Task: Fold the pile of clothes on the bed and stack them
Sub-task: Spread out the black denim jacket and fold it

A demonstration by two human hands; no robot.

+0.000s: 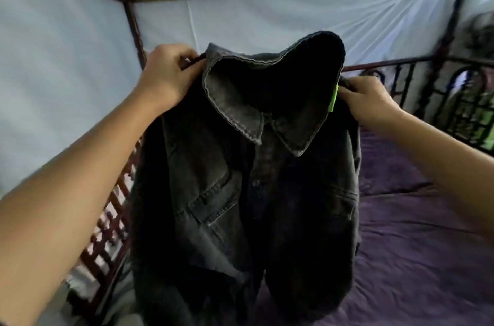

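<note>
– Black denim jacket (240, 192), held up in the air above the bed (427, 272), front toward the camera, collar (232, 104) on top and the hem hanging down.
– Who holds it?
– Both hands, one at each shoulder. The left hand (165, 74) has its fingers curled on the cloth beside the collar. The right hand (366, 101) grips the other shoulder, just beside a green tag (333, 98).
– Anything on the front?
– A flap pocket (213, 202) on the chest and a button (256, 182) down the middle.
– And around it?
– The bed has a purple cover. A dark metal rail (454, 101) stands behind it on the right, a reddish wooden rail (112, 218) on the left, and pale cloth (66, 58) hangs on the frame all round.
</note>
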